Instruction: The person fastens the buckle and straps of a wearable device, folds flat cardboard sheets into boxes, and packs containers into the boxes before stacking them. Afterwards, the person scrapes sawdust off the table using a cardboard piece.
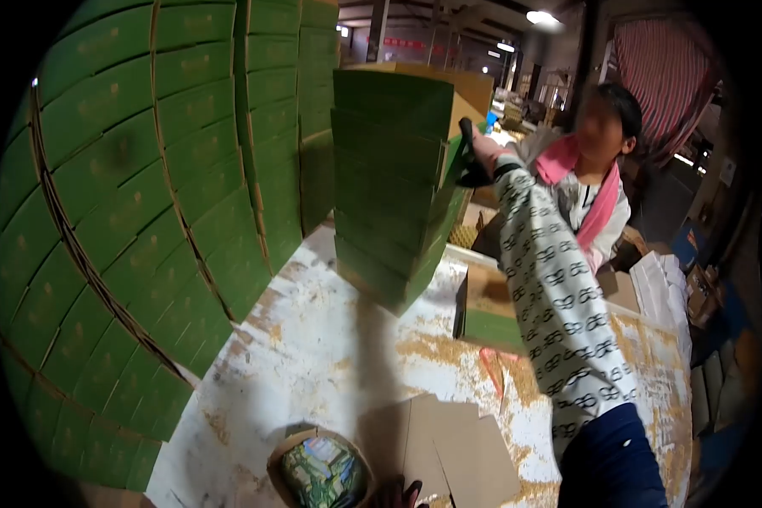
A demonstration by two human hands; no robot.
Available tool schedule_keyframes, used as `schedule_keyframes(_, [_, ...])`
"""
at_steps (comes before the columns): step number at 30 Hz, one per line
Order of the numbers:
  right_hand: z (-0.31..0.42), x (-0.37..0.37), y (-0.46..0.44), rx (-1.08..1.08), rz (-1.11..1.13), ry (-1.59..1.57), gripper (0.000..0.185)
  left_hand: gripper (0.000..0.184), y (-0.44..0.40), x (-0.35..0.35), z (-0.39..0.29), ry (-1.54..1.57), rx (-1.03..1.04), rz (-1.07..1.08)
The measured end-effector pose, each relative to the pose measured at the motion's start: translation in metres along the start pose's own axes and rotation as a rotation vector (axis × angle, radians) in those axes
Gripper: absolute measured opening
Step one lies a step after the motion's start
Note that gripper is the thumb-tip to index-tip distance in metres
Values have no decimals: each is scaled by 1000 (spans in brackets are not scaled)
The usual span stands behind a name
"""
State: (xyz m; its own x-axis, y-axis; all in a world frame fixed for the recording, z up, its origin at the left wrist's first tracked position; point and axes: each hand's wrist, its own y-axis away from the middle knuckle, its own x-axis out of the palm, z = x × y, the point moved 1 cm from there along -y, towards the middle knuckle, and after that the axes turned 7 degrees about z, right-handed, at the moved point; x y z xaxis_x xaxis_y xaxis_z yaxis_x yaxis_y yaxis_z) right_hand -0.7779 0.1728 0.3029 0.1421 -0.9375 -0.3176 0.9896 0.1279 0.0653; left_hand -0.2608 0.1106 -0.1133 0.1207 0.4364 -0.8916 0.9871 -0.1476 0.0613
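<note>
My right arm, in a white sleeve with black print (559,288), reaches far forward. At its end my right hand (480,154), in a pink glove with black fingers, is at the right side of a tall stack of green cardboard boxes (389,178). Its fingers look spread against the stack. Only a few dark fingertips of my left hand (404,491) show at the bottom edge, beside flat brown cardboard sheets (457,449); the rest is cut off. Left of them stands an open carton (278,464) filled with green printed packets (322,466).
More green boxes (199,135) form a high wall on the left. A person (588,182) with a pink towel stands across the worn white table (296,356). An open green-and-brown box (488,309) and a red strip (493,372) lie near my sleeve.
</note>
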Motion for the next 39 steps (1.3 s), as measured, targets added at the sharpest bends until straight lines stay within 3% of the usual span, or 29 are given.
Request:
schedule_keyframes(1, [-20, -21, -46, -91, -7, 4, 86, 63, 3, 3, 0, -9, 3, 5])
schedule_keyframes(2, [-25, -45, -51, -260, -82, 284, 81, 63, 7, 9, 0, -22, 5, -6])
schedule_keyframes(5, [-41, -46, 40, -294, -42, -258, 58, 67, 18, 61, 11, -62, -11, -137])
schedule_keyframes(6, [-62, -47, 77, -250, -5, -296, 51, 68, 16, 44, 9, -3, -8, -72])
schedule_keyframes(8, [-153, -78, 115, -399, 123, 199, 44, 71, 14, 17, 10, 19, 8, 19])
schedule_keyframes(10, [-255, -85, 193, 137, 467, -54, 42, 79, 12, 20, 10, -2, -6, 33])
schedule_keyframes(12, [-373, -89, 264, 347, 470, 248, 66, 82, 16, 26, 10, 60, -125, -6])
schedule_keyframes(14, [-494, -86, 331, 482, 180, 841, 93, 83, 11, 35, 10, 166, -200, -122])
schedule_keyframes(15, [-525, -70, 364, 508, 47, 925, 107, 85, 2, 41, 5, 175, -270, -170])
schedule_keyframes(16, [-537, -46, 385, 452, -33, 899, 121, 87, -13, 40, 0, 206, -338, -224])
schedule_keyframes(17, [-538, -27, 399, 291, -31, 664, 124, 89, -23, 38, -9, 242, -420, -253])
schedule_keyframes(18, [-518, -3, 411, 325, -58, 766, 116, 90, -34, 33, -16, 290, -514, -252])
schedule_keyframes(20, [-452, 13, 414, 568, -49, 661, 107, 95, -53, 6, -30, 280, -585, -239])
schedule_keyframes(22, [-510, 2, 388, 604, -66, 405, 98, 96, -66, 22, -16, 455, -576, -275])
schedule_keyframes(26, [-479, 11, 409, 406, 22, 700, 95, 91, -35, 39, 12, 749, -297, -203])
schedule_keyframes(27, [-507, 12, 414, 274, -17, 683, 91, 89, -23, 37, 13, 783, -214, -147])
schedule_keyframes(29, [-516, 3, 432, 186, 123, 467, 86, 79, 2, 48, 11, 878, -127, -43])
schedule_keyframes(31, [-522, 0, 457, 163, 261, 89, 77, 72, 20, 46, -8, 1675, -294, -12])
schedule_keyframes(32, [-525, -6, 470, 282, 317, -92, 65, 70, 28, 31, -26, 2115, -390, 63])
schedule_keyframes(34, [-447, -12, 511, 323, 350, -348, 48, 61, 42, 37, -54, 1592, -575, 36])
schedule_keyframes(36, [-418, -18, 538, 261, 263, -261, 39, 61, 55, 27, -79, 1482, -357, -2])
schedule_keyframes(38, [-401, -35, 563, 299, 208, -71, 34, 63, 71, -17, -69, 366, -169, -116])
schedule_keyframes(39, [-395, -45, 572, 323, 183, -7, 34, 63, 78, -42, -53, 436, -124, -323])
